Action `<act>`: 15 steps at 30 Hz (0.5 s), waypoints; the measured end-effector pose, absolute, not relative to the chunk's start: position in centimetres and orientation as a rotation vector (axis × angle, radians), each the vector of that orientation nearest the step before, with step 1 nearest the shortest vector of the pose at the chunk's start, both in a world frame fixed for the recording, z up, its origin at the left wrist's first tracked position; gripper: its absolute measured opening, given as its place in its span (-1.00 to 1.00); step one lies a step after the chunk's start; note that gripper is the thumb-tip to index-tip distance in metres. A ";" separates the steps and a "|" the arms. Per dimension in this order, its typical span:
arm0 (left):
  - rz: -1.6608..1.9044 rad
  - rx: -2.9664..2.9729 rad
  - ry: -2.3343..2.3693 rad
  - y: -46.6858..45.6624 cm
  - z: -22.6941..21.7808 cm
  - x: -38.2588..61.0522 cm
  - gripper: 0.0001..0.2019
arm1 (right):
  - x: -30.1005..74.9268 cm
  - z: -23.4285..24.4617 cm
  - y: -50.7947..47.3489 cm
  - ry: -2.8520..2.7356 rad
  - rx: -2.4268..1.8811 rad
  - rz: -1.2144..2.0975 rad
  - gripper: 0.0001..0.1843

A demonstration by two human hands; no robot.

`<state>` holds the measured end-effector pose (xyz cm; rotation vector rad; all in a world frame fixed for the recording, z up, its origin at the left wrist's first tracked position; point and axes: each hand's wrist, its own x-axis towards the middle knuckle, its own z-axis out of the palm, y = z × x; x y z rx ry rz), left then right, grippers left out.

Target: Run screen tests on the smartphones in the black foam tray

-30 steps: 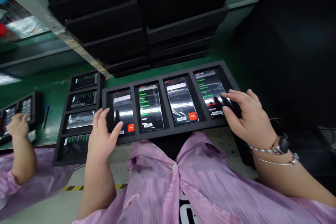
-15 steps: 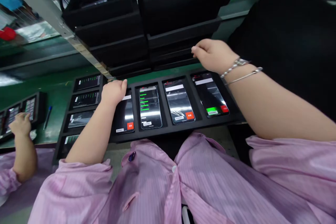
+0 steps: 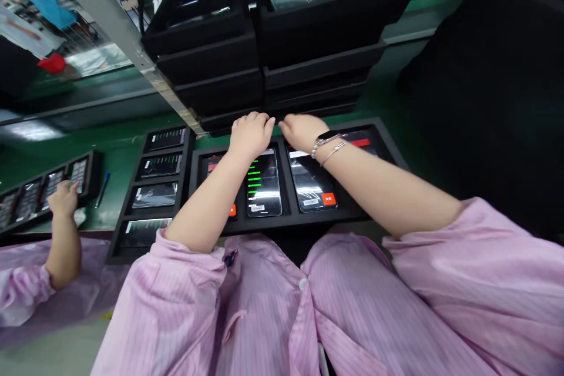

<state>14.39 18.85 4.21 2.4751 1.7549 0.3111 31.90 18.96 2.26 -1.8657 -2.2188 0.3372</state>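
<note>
Phone screens (image 3: 264,185) glossy glass; tray (image 3: 282,224) matt black foam; smock (image 3: 264,305) striped pink cloth; bracelets (image 3: 325,151) shiny metal.

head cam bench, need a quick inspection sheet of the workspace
surface: green workbench under the trays
job's things: black foam tray of smartphones, one smartphone showing green text; side tray of more phones
clutter: pen on the bench
hands: left hand and right hand over the foam tray's far edge, nothing visibly held
cables: black cable above the stacked trays
surroundings: stacked black trays; co-worker's hand over another tray

Bright, warped edges (glare on screens (image 3: 264,194))
</note>
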 end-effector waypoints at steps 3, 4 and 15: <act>0.343 2.459 1.755 18.7 4.5 12.6 -0.60 | 30.6 2.3 18.4 -2.252 -1.830 0.384 -0.52; 0.365 2.455 1.754 18.5 4.7 11.3 -0.59 | 31.0 2.6 18.0 -2.251 -1.818 0.387 -0.51; 0.636 2.226 1.932 3.9 4.1 -2.9 -0.40 | 43.8 4.1 2.7 -1.911 -1.282 0.035 -0.71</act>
